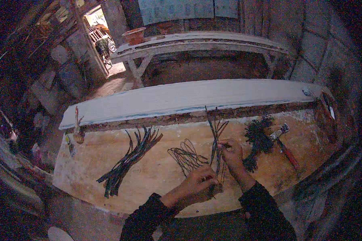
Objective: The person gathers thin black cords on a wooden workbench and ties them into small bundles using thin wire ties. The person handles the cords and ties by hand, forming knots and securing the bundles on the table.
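Observation:
Several thin dark strips (214,132) rise from between my hands, their upper ends fanned apart. Closed round them from the right side is my right hand (231,154), with the fingertips pinched. My left hand (198,184) is lower and nearer to me, its fingers closed at the lower ends of the same strips; its grip is partly hidden. Beside the left hand lies a loose looped bundle of thin dark cord or wire (186,156). Farther left rests a bigger bundle of long, flat dark strips (128,162). A pile of short dark knotted pieces (258,138) is right of my right hand.
A hammer-like tool with a red handle (288,154) lies at the right of the wooden tabletop (88,160). A raised white board (197,94) runs along the back. Small tools (79,132) are at the far left. Behind stands another long bench (205,45) with a reddish pot (134,37).

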### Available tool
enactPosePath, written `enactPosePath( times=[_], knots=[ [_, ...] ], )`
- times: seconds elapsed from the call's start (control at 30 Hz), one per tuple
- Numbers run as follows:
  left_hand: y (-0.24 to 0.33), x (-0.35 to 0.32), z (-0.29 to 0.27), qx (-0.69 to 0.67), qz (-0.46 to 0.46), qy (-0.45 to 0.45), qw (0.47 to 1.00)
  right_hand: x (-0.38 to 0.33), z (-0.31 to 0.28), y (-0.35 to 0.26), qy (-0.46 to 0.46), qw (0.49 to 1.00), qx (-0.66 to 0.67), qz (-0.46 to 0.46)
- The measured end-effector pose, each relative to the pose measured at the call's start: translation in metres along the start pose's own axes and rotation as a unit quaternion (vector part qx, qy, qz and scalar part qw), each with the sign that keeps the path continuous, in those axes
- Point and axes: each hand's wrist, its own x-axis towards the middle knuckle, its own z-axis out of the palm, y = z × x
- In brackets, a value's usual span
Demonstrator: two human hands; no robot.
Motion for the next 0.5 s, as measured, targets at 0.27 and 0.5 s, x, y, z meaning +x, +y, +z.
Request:
enactPosePath(
  times=[0.27,0.5],
  knots=[
    [0.005,0.0,-0.035,0.023,0.025,0.262,0.964,-0.006,-0.003,-0.036,0.028,0.995,-0.094,-0.017],
    [-0.027,0.01,-0.045,-0.32,-0.07,0.394,0.859,-0.043,0.009,-0.062,-0.371,0.914,0.132,0.092]
  ],
)
